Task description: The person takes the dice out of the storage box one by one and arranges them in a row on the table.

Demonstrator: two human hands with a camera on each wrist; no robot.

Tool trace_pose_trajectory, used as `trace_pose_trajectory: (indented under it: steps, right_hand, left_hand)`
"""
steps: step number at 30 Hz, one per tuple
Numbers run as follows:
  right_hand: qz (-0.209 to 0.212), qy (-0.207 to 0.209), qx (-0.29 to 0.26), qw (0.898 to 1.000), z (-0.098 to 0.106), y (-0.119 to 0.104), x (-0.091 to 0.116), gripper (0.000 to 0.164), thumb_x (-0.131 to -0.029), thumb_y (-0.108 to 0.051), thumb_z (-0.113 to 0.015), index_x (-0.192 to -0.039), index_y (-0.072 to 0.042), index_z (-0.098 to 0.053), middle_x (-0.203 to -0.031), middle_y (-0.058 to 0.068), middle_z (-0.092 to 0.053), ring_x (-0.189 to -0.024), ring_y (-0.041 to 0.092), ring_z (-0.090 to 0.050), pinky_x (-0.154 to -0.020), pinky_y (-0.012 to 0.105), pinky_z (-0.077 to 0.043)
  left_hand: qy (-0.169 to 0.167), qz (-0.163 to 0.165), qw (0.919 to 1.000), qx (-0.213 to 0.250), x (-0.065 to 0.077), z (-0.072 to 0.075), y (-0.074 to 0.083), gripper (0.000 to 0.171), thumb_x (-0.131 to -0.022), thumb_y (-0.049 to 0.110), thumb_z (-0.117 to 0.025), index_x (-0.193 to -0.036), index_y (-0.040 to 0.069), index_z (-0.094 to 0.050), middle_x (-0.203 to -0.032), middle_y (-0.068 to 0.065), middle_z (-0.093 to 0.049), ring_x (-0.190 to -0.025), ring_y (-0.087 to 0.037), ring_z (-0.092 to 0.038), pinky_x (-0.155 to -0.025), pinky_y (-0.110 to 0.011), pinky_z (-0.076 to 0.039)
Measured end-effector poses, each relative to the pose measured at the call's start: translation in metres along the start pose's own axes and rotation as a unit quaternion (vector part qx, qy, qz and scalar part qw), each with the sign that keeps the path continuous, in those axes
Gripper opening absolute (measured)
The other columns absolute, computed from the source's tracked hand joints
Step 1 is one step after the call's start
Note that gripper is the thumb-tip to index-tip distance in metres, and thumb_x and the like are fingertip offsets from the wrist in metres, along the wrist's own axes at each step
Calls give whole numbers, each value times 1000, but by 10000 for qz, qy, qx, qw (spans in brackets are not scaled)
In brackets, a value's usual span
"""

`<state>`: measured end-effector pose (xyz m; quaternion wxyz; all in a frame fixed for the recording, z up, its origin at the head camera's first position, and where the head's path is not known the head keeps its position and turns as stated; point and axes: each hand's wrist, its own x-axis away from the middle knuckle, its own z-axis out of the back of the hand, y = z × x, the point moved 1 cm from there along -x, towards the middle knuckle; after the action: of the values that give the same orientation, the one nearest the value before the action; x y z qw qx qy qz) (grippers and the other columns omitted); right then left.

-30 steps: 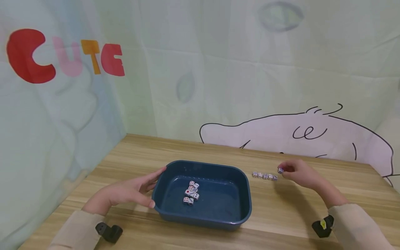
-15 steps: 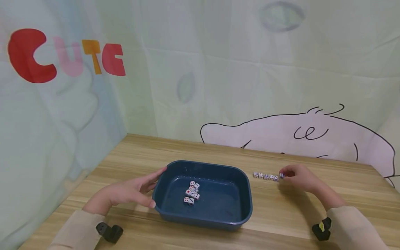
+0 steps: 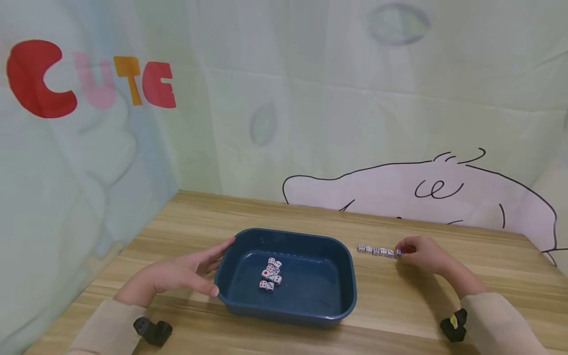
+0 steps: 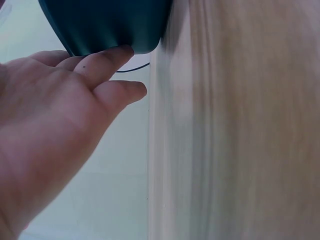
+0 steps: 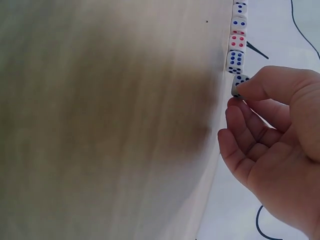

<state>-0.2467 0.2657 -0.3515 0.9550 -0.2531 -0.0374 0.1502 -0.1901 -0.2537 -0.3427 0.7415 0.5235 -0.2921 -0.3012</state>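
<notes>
My right hand (image 3: 421,254) pinches a white die (image 5: 240,86) between thumb and fingers, low over the table at the right end of a row of dice (image 3: 376,251). In the right wrist view a narrow gap separates this die from the end die (image 5: 235,62), and the fingertips partly cover it. A dark blue rectangular tray (image 3: 286,315) stands left of the row. Inside it, a cluster of white dice (image 3: 271,274) with red and blue pips lies left of centre. My left hand (image 3: 186,273) rests spread against the tray's left side, thumb and fingers extended.
Everything stands on a wood-grain table (image 3: 199,212). A printed cloth (image 3: 230,98) hangs behind it and on the left, close beyond the dice row. A black wrist camera (image 3: 153,331) is on the left sleeve, another (image 3: 453,325) on the right.
My right hand has lowered the die from slightly behind and right of the row to its right end, nearly in line. My left hand and the tray have stayed put.
</notes>
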Motion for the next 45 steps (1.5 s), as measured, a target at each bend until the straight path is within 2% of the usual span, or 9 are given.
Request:
trace_pose_trajectory:
  steps: [12, 24, 33, 40, 45]
  right_hand:
    - [166, -6, 57, 9998, -3, 0, -1, 17, -80, 0, -65, -96, 7, -68, -86, 6, -66, -77, 14, -54, -66, 29, -45]
    - [113, -30, 103, 9999, -3, -1, -2, 18, -81, 0, -65, -98, 8, -68, -86, 7, -66, -76, 15, -53, -65, 30, -45]
    - [-49, -112, 176, 9998, -4, -2, 0, 22, -82, -2, -65, -103, 8, -68, -92, 9, -66, -80, 17, -55, -70, 34, -47]
    - [-153, -128, 438, 9988, 10, -10, 3, 29, -85, -7, -64, -108, 10, -64, -92, 10, -63, -83, 21, -56, -70, 35, -47]
    - [44, -20, 260, 9996, 24, -22, 2, 33, -89, -10, -62, -114, 12, -61, -96, 13, -64, -88, 25, -58, -73, 37, -50]
  left_hand:
    - [9, 38, 10000, -32, 0, 0, 0, 105, -85, 17, -71, -154, 6, 7, -158, -27, 3, -141, -54, -8, -101, -19, -30]
    - [-41, -45, 10000, 47, 1, 0, -1, 104, -86, 15, -70, -154, 5, 8, -158, -28, 3, -140, -55, -6, -101, -18, -29]
    - [-88, -101, 9999, 79, -1, 0, -2, 103, -87, 13, -70, -153, 5, 8, -158, -28, 4, -140, -55, -5, -101, -16, -29]
    - [-63, -7, 10000, 61, -1, 0, -1, 103, -87, 14, -70, -154, 7, 8, -158, -26, 3, -141, -53, -6, -101, -18, -29]
    - [-44, -14, 10000, 72, 0, 1, -2, 103, -86, 14, -70, -154, 6, 8, -158, -27, 2, -141, -53, -6, -101, -19, -30]
